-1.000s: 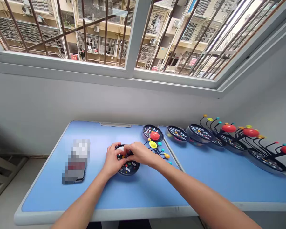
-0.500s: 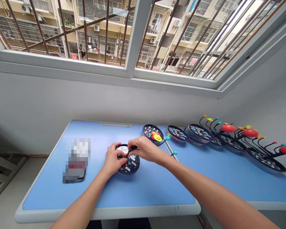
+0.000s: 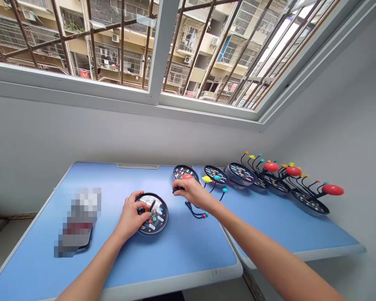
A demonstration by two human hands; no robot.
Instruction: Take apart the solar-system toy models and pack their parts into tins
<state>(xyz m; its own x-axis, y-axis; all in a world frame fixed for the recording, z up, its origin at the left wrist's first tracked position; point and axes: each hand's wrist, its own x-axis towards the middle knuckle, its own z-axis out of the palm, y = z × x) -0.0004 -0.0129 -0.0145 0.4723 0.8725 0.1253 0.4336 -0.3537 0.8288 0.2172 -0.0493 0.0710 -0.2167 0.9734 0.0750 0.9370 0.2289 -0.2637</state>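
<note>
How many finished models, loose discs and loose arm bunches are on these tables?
Finished models with raised red balls: 3
Loose black discs: 4 (left hand grips one)
Bunch of planet arms, in right hand: 1
Total: 8

- Bright daylight comes through the window (image 3: 81, 54) at 12 o'clock; its glass toward 1 o'clock is blown out white.
- The grey wall (image 3: 81, 133) below is evenly lit.
- Soft, faint shadows lie on the blue table (image 3: 181, 251) under the left hand (image 3: 131, 215), black disc (image 3: 158, 219) and wire arms (image 3: 196, 212).
- Wide-angle bending bows edges toward 3 and 9 o'clock.
- A pixelated patch (image 3: 78, 221) sits at 8 o'clock.
</note>
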